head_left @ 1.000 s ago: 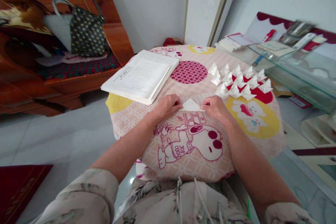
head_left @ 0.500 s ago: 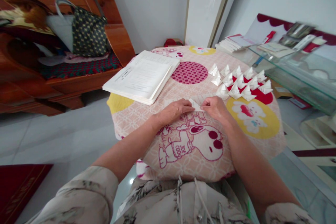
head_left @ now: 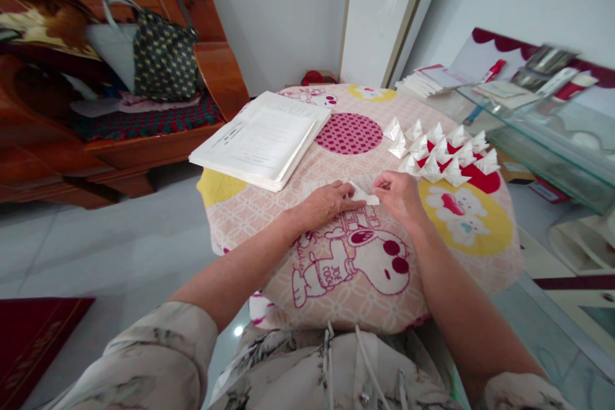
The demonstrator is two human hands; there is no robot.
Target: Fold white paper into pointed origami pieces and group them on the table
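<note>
A small folded white paper (head_left: pixel 369 197) lies on the cloth-covered table, its slanted upper edge rising to a point on the left. My left hand (head_left: pixel 329 205) holds its left side, thumb along the lower edge and fingers curled over the top. At the paper's right side, my right hand (head_left: pixel 398 193) is closed in a pinch at the upper edge; the fingertips hide exactly what they grip. Beyond my right hand, several folded paper boats (head_left: pixel 438 152) stand in rows.
A thick stack of printed paper sheets (head_left: pixel 259 138) lies at the table's left. The patterned tablecloth (head_left: pixel 355 307) hangs over the near edge. On the right is a glass shelf (head_left: pixel 542 147) with papers and cups. A wooden bench (head_left: pixel 158 147) with a bag (head_left: pixel 163 57) stands at left.
My right hand has shifted slightly up and off the paper's lower right corner, which now shows. The fingers of my left hand have moved a little right over the paper.
</note>
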